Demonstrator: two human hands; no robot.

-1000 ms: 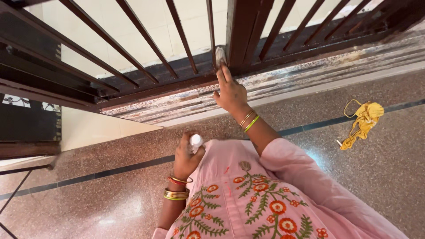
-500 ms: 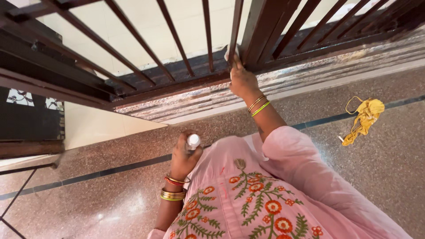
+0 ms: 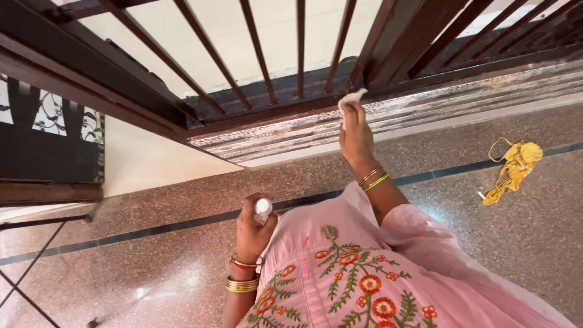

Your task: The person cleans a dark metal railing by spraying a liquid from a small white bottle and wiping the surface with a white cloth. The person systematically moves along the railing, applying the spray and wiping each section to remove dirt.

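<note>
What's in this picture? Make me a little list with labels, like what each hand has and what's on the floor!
Right hand: pinches a small white cloth, raised in front of the gate's bottom rail
Left hand: wrapped around a small white bottle, held near the body
Gate: dark brown bars
Floor: speckled reddish stone with a dark stripe
On the floor: a crumpled yellow cloth, off to the right
Clothes: pink top with orange flowers, bangles on both wrists

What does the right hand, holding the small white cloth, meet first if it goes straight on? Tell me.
The right hand points up the picture with the small white cloth leading. First in line looks to be the dark brown metal gate's bottom rail, just beyond the cloth; depth is unclear, so the gap cannot be judged.
</note>
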